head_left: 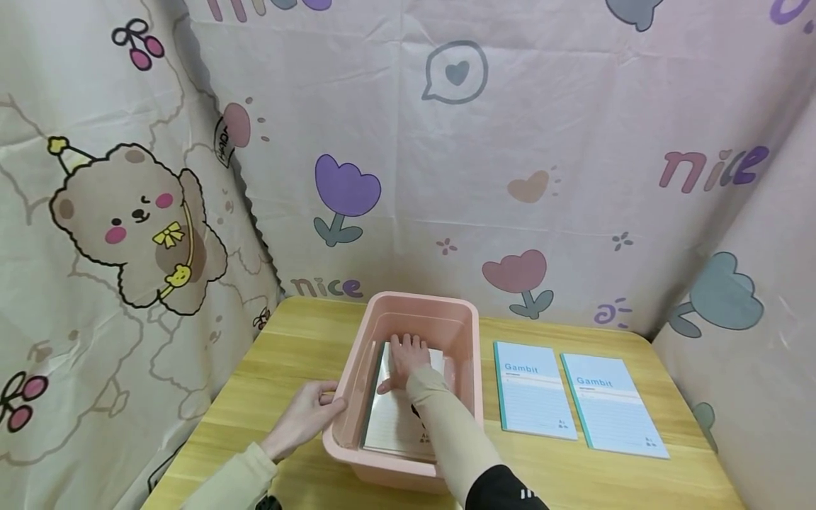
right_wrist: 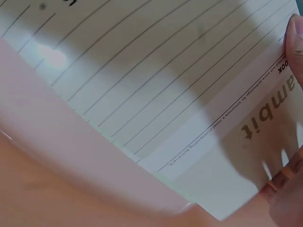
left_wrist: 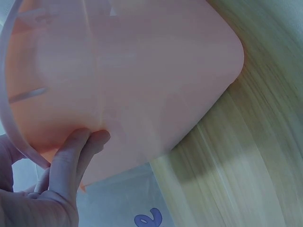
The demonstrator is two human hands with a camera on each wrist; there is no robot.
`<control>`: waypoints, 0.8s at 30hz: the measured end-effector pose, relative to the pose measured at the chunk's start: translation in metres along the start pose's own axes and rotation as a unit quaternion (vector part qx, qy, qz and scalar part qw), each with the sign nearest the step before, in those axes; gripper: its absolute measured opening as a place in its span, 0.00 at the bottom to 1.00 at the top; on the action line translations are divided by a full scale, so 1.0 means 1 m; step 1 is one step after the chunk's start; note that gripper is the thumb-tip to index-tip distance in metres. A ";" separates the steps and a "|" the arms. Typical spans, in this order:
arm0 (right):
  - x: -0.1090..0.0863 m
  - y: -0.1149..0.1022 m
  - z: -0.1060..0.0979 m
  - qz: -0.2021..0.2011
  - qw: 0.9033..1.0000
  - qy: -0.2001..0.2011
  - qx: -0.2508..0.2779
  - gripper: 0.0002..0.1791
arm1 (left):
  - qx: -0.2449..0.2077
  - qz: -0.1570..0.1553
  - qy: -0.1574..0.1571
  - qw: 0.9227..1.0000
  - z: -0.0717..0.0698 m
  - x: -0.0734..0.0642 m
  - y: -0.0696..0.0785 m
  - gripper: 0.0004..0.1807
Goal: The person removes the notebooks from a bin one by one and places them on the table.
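A pink plastic bin [head_left: 475,354] stands on the table. My left hand [head_left: 307,418] grips its left rim, with fingers [left_wrist: 71,156] against the outer wall in the left wrist view. Inside the bin lies a notebook [head_left: 390,425] with a lined cover and "Gambit" lettering, also seen close up in the right wrist view. My right hand [head_left: 408,363] reaches down into the bin and holds this notebook near its top end, the thumb [right_wrist: 294,47] at one side edge and the other fingers at the top edge. The forearm hides part of the cover.
Two light blue Gambit notebooks [head_left: 534,397] lie side by side on the table right of the bin. The wooden table [head_left: 299,340] has a printed fabric curtain [head_left: 395,142] behind it and at both sides.
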State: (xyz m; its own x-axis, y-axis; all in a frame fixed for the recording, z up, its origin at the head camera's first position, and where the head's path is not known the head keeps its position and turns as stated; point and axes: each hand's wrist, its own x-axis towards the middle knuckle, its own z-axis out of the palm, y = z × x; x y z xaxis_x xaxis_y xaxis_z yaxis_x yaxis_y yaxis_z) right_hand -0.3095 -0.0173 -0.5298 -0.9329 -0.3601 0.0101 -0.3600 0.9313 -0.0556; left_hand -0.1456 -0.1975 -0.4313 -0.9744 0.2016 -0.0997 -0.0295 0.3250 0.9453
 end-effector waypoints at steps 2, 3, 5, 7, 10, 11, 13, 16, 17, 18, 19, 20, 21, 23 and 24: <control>-0.001 0.001 -0.001 -0.003 1.000 0.003 0.016 0.65 | -0.001 -0.002 -0.003 1.000 0.000 0.000 0.001 0.29; -0.001 0.002 -0.001 -0.004 1.000 0.002 0.020 0.64 | -0.002 -0.003 -0.003 1.000 0.000 0.000 0.001 0.29; -0.001 0.002 -0.003 -0.008 1.000 -0.001 0.026 0.64 | -0.002 -0.004 -0.005 1.000 0.000 0.000 0.001 0.29; 0.000 0.002 -0.006 -0.008 0.999 -0.006 0.033 0.61 | 0.000 -0.004 -0.006 1.000 0.000 0.000 0.002 0.29; 0.001 0.001 -0.009 0.003 0.998 -0.022 0.055 0.57 | 0.003 -0.003 -0.006 1.000 0.000 0.000 0.001 0.29; 0.001 0.001 -0.010 0.009 0.998 -0.028 0.063 0.56 | 0.004 -0.002 -0.007 1.000 0.000 0.000 0.001 0.29; 0.003 0.002 -0.011 0.021 0.996 -0.039 0.076 0.54 | 0.005 -0.002 -0.008 1.000 0.000 0.000 0.001 0.29; 0.005 0.003 -0.010 0.029 0.996 -0.033 0.072 0.53 | 0.005 -0.001 -0.010 1.000 0.000 0.000 0.002 0.28; 0.006 0.004 -0.010 0.030 0.997 -0.027 0.065 0.53 | 0.004 -0.001 -0.011 1.000 0.000 0.000 0.002 0.28; 0.007 0.005 -0.009 0.030 0.998 -0.020 0.055 0.52 | 0.003 -0.001 -0.012 1.000 -0.001 -0.001 0.002 0.28; 0.008 0.005 -0.009 0.029 0.999 -0.012 0.045 0.52 | 0.002 -0.002 -0.012 1.000 -0.001 -0.001 0.002 0.28; 0.008 0.006 -0.008 0.030 0.999 -0.004 0.034 0.52 | 0.001 -0.003 -0.012 1.000 -0.001 -0.001 0.002 0.28; 0.009 0.007 -0.008 0.030 0.999 0.004 0.026 0.51 | 0.000 -0.005 -0.011 1.000 -0.001 -0.001 0.002 0.28; 0.008 0.008 -0.008 0.028 0.999 0.017 0.011 0.50 | 0.000 -0.008 -0.009 1.000 -0.001 -0.001 0.002 0.28; 0.008 0.009 -0.009 0.027 0.999 0.023 0.009 0.50 | 0.000 -0.008 -0.008 1.000 -0.001 -0.001 0.002 0.28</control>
State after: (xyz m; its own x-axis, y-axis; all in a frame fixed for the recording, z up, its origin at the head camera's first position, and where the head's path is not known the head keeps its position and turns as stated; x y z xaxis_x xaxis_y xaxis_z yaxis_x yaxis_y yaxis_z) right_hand -0.3205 -0.0115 -0.5216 -0.9505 -0.3062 0.0535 -0.3096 0.9479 -0.0755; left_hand -0.1451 -0.1979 -0.4290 -0.9701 0.2107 -0.1203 -0.0455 0.3291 0.9432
